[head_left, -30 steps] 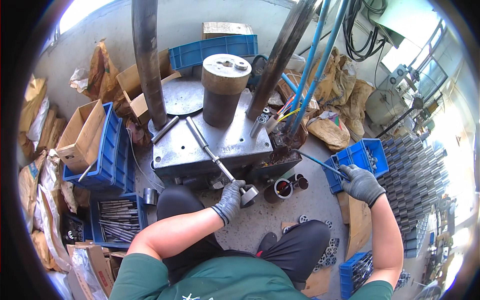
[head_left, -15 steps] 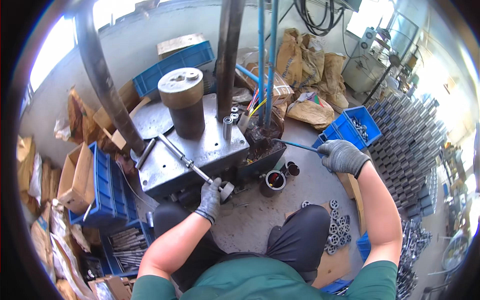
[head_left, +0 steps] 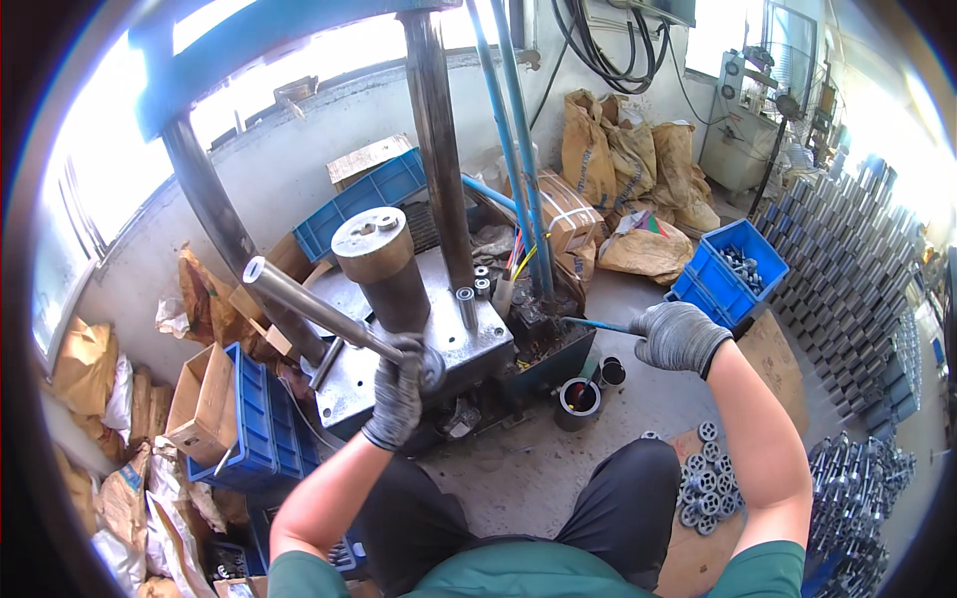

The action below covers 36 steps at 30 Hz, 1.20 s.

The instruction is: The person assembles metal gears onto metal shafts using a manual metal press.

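Plainly, the left hand (head_left: 396, 399) grips a rod (head_left: 324, 313) tilted by the press (head_left: 399, 289), the right hand (head_left: 682, 337), well apart, a lever (head_left: 602, 325), and from here the print on a sack (head_left: 586, 145) is illegible.

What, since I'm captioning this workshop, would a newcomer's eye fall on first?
Probably the long metal rod in the gloved left hand, slanting over the metal plate left of centre. Next, perhaps, the tall stack of grey cylinders at far right. Between them, the gloved right hand grips a thin blue lever.
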Each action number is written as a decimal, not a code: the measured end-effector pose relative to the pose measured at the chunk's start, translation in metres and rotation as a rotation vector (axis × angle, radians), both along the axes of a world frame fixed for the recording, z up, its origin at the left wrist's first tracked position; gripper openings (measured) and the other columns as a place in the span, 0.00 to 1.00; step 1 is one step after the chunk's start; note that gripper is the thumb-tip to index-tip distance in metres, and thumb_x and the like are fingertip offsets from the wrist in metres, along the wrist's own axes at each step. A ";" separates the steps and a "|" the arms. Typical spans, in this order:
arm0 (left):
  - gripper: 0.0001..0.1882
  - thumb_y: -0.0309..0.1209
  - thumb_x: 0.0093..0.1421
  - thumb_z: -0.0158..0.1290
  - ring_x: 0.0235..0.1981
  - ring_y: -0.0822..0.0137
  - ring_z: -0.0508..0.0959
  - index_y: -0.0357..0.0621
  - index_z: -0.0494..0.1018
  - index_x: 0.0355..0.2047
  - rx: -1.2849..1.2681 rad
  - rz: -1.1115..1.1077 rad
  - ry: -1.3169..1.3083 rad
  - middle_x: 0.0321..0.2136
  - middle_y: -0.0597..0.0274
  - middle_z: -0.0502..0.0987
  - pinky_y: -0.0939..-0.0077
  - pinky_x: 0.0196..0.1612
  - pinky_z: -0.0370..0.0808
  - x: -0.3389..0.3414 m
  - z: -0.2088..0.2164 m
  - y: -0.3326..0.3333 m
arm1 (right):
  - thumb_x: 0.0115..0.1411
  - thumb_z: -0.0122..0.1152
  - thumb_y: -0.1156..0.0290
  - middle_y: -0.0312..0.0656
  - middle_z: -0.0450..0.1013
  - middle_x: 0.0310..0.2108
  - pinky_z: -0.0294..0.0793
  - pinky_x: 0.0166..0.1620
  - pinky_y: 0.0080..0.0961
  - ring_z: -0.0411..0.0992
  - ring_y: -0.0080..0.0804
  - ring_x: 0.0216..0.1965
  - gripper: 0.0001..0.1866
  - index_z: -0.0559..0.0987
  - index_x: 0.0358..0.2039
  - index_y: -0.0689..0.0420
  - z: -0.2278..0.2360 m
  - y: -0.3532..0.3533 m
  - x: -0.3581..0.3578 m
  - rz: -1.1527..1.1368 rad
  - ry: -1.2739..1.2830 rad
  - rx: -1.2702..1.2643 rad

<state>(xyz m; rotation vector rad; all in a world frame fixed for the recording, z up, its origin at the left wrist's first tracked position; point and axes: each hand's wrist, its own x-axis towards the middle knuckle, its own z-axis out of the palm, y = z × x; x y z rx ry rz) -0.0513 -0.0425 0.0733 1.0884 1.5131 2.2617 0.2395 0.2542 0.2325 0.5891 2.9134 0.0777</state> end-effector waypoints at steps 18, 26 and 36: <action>0.09 0.32 0.71 0.58 0.27 0.75 0.74 0.40 0.76 0.43 -0.396 0.461 0.258 0.27 0.66 0.76 0.75 0.30 0.75 -0.251 0.155 0.106 | 0.58 0.57 0.62 0.54 0.81 0.35 0.79 0.47 0.48 0.79 0.54 0.41 0.18 0.82 0.43 0.59 -0.008 0.016 0.007 0.048 0.145 -0.057; 0.07 0.29 0.66 0.61 0.31 0.73 0.78 0.40 0.79 0.42 -0.352 0.483 0.316 0.30 0.64 0.80 0.74 0.39 0.77 -0.256 0.146 0.117 | 0.58 0.58 0.62 0.54 0.80 0.38 0.78 0.50 0.47 0.79 0.54 0.44 0.21 0.82 0.48 0.60 -0.006 0.016 0.005 0.070 0.106 -0.045; 0.14 0.39 0.69 0.59 0.31 0.73 0.75 0.44 0.78 0.49 -0.248 0.475 0.175 0.32 0.65 0.80 0.73 0.40 0.74 -0.244 0.149 0.111 | 0.57 0.58 0.65 0.50 0.81 0.47 0.77 0.56 0.41 0.78 0.49 0.50 0.24 0.82 0.55 0.55 0.007 -0.017 -0.006 0.087 -0.062 -0.212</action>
